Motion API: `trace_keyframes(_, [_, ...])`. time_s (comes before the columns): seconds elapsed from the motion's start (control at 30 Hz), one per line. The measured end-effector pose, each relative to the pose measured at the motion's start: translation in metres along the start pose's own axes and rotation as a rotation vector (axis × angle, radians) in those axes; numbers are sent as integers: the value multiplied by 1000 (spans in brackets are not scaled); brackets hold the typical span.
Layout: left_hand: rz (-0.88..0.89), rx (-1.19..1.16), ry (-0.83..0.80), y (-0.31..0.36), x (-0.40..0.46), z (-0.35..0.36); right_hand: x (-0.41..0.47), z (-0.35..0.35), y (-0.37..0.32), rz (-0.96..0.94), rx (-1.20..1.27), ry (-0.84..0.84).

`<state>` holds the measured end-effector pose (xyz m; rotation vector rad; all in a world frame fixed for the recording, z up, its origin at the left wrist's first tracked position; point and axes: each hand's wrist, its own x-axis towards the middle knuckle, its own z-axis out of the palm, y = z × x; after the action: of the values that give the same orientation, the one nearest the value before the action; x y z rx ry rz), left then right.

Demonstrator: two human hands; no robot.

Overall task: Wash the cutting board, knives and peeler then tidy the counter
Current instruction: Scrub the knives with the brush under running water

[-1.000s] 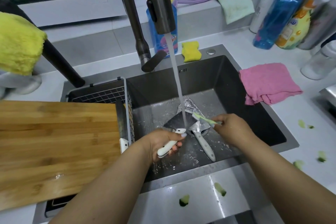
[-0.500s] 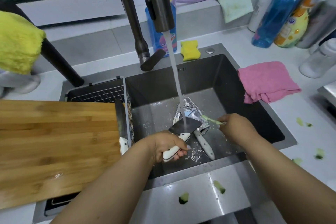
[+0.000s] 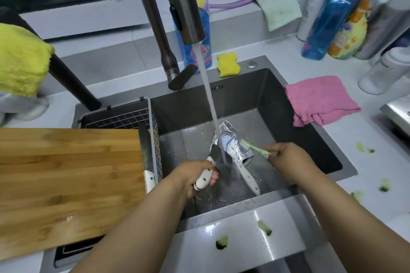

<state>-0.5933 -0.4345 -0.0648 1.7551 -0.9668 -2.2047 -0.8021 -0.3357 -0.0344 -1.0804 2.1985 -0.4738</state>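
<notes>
My left hand [image 3: 195, 174] grips the white handle of a knife [image 3: 205, 178] whose dark blade sits under the running water in the sink [image 3: 261, 104]. My right hand [image 3: 288, 158] pinches a pale green toothbrush [image 3: 255, 148], its head over a wide cleaver [image 3: 235, 148] lying on the sink floor with its white handle toward me. A peeler [image 3: 228, 134] lies at the cleaver's far end. The wooden cutting board [image 3: 66, 179] rests across the sink's left side. Another white-handled knife [image 3: 147, 157] stands in the wire basket [image 3: 119, 117] beside the board.
The tap [image 3: 184, 4] pours water into the sink's middle. A yellow sponge [image 3: 228, 64] and a pink cloth [image 3: 319, 99] lie on the counter behind and right. Bottles [image 3: 326, 13] stand at the back right. Green peel scraps [image 3: 221, 242] dot the front ledge and right counter.
My left hand turned and pulled the knife toward me, so the blade now points down under the stream. My right hand with the toothbrush stayed over the cleaver.
</notes>
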Motion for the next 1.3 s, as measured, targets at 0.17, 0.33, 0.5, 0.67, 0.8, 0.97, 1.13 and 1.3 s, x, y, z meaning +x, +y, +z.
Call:
trace_keyframes(0.17, [-117,-362,-71,-2,-8,-6,-7,11,-7,14,173,-117])
trace_keyframes(0.33, [-126,-473,-113,-3,-14,-4,-8,26,-20,-21,236,-224])
trace_keyframes(0.5, [-133,-499,-205,2,-23,-3,13,30,-27,-46,160,-173])
trace_keyframes(0.67, [-129,-483,-263,6,-30,-3,35,14,-27,-20,-83,-94])
trace_keyframes(0.8, [-95,-450,-217,3,-29,-5,31,12,-27,-71,-11,-160])
trace_keyframes(0.97, [-66,-443,-228,9,-36,-7,25,25,-31,-79,135,-198])
trace_keyframes(1.13, [-48,-433,-225,13,-48,-11,50,8,-17,-18,-129,-87])
trace_keyframes(1.3, [48,-287,-102,14,-52,-17,46,6,-3,-16,-145,19])
